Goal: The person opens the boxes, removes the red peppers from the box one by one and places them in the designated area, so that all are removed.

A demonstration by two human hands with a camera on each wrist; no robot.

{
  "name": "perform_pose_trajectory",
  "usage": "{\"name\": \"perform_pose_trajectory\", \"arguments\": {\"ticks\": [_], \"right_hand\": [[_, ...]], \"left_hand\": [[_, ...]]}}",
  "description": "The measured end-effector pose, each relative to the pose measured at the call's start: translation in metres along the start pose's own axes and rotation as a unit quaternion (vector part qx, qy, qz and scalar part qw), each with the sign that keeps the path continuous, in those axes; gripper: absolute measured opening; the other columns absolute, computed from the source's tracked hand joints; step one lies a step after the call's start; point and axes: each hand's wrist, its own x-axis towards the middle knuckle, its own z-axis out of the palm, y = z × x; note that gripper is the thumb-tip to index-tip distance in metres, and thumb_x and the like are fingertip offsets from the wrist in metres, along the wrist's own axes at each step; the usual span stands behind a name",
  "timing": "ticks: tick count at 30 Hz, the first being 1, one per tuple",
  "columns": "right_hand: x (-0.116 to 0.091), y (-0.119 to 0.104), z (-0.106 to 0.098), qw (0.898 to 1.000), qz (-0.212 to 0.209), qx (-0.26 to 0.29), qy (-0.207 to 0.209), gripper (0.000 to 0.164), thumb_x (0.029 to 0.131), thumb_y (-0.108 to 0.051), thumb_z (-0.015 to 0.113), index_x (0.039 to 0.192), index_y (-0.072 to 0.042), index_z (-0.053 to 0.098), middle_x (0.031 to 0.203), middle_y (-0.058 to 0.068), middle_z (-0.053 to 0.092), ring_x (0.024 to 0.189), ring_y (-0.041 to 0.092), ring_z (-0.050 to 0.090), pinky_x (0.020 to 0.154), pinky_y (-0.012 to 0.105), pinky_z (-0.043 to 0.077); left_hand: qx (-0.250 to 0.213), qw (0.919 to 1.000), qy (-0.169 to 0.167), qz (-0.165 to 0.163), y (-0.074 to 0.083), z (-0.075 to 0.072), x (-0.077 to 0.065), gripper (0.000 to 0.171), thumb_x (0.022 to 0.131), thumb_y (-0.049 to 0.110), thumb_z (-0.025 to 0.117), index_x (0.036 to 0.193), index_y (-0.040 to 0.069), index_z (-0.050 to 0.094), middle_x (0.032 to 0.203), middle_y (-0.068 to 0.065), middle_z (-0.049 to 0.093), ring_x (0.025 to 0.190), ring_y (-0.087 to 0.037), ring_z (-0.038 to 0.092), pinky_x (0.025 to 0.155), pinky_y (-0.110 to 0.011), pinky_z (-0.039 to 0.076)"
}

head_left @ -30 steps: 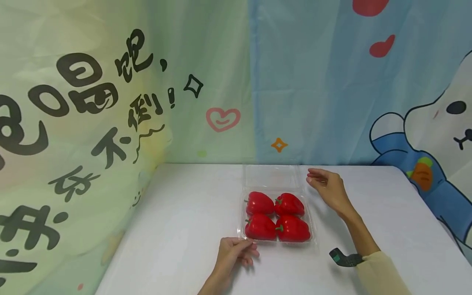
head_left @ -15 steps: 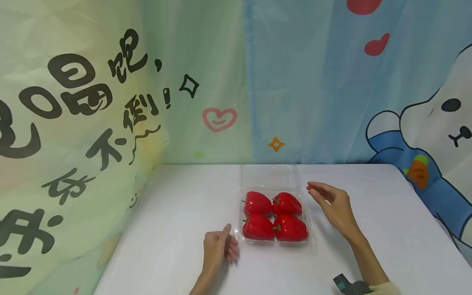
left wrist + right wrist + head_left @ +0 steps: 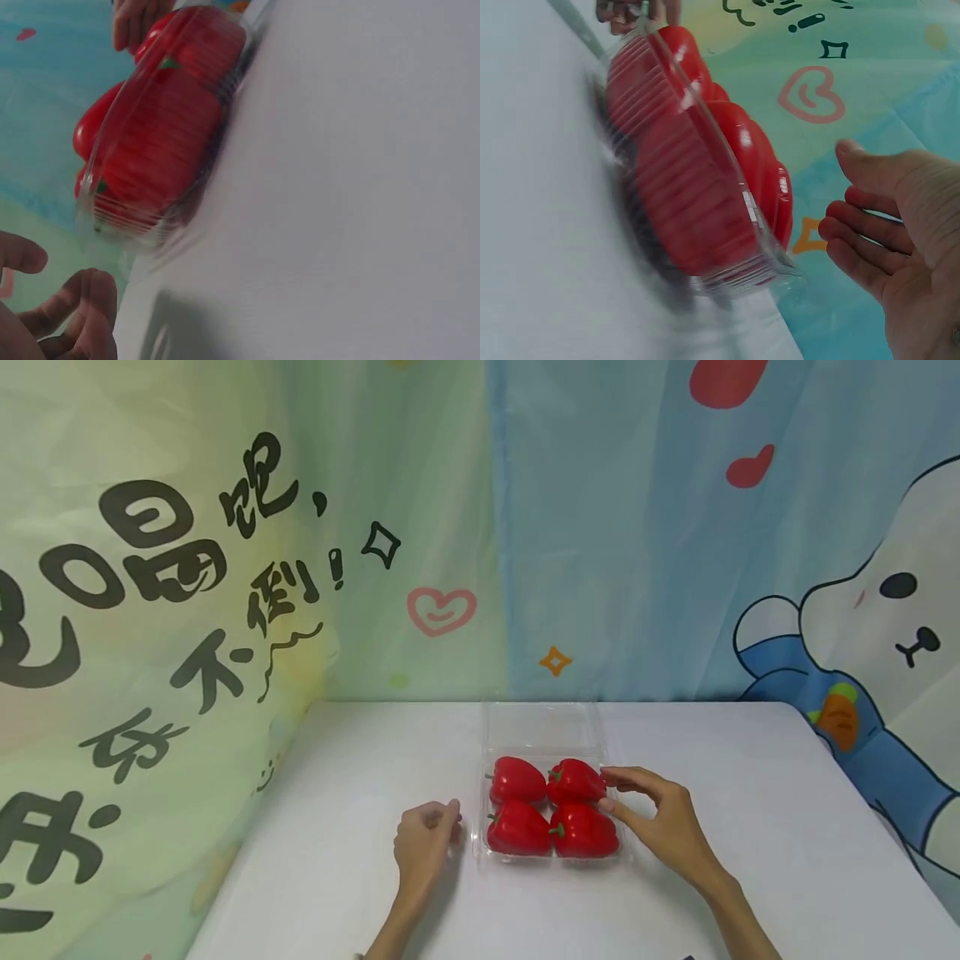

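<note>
Several red bell peppers [image 3: 519,828] sit in two rows inside a clear plastic clamshell box [image 3: 551,860], whose lid [image 3: 542,727] lies folded back behind it. At the box's right side is my right hand [image 3: 666,822], thumb and fingers apart; its fingertips overlap the edge of the far right pepper [image 3: 576,782] in the head view. The right wrist view shows this hand [image 3: 911,210] relaxed, with nothing in the palm. Left of the box, my left hand [image 3: 426,847] hovers with loosely bent fingers and holds nothing. The left wrist view has its fingers [image 3: 96,311] apart from the ribbed box wall [image 3: 131,217].
The white table [image 3: 360,777] extends on both sides of the box. Behind it hangs a printed curtain [image 3: 600,527] with hearts, stars and a white cartoon animal [image 3: 885,635]. Another printed curtain [image 3: 157,635] with black lettering runs along the left.
My left hand has left the box's near left corner and moved left and slightly away from me. The right hand has come down from beside the lid toward the far right pepper.
</note>
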Motion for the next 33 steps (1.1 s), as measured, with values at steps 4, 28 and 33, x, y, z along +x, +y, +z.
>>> {"name": "perform_pose_trajectory", "arguments": {"ticks": [4,28,33], "right_hand": [[-0.008,0.000,0.006,1.000,-0.001,0.002,-0.009,0.054,0.087,-0.016,0.093,0.138,-0.014,0.074,0.130,0.003,0.080,0.111,0.023,0.073,0.101,0.029,0.060],[-0.018,-0.005,0.019,0.997,-0.039,-0.048,-0.039,0.062,0.076,-0.025,0.101,0.133,-0.019,0.077,0.129,0.000,0.079,0.118,0.025,0.074,0.095,0.048,0.066],[-0.018,-0.006,0.018,0.997,-0.027,-0.053,-0.056,0.063,0.076,-0.025,0.101,0.134,-0.017,0.076,0.131,0.001,0.078,0.121,0.027,0.073,0.098,0.057,0.064]], "left_hand": [[-0.014,0.9999,0.003,-0.002,-0.001,0.001,0.008,0.031,0.100,0.033,0.071,0.084,0.008,0.081,0.073,-0.006,0.080,0.057,-0.018,0.067,0.053,-0.026,0.045],[-0.114,0.9927,-0.038,0.004,0.011,0.045,0.065,0.026,0.103,0.028,0.071,0.110,0.005,0.081,0.104,-0.015,0.084,0.084,-0.022,0.080,0.070,-0.030,0.065],[-0.115,0.9926,-0.040,-0.001,0.012,0.049,0.067,0.022,0.103,0.024,0.071,0.108,0.005,0.081,0.102,-0.015,0.084,0.081,-0.018,0.078,0.068,-0.027,0.063]]}}
